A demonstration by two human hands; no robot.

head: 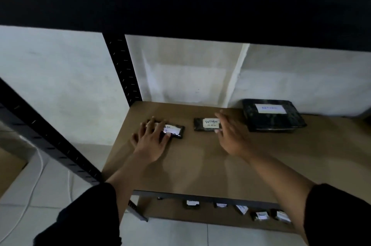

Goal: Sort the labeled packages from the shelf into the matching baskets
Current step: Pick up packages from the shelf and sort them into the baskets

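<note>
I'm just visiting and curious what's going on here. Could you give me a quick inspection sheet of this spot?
Surface: brown shelf board in a black metal rack.
Job's things: three dark labeled packages on it: left package, middle package marked RETURN, large package at the back right. More small packages on the lower shelf.
Clutter: nothing seen.
Grips: left hand rests flat on the left package; right hand open, touching the middle package's right end.
Cables: white cable on the tiled floor, left.
Surroundings: white wall, dim light; no baskets seen.
</note>
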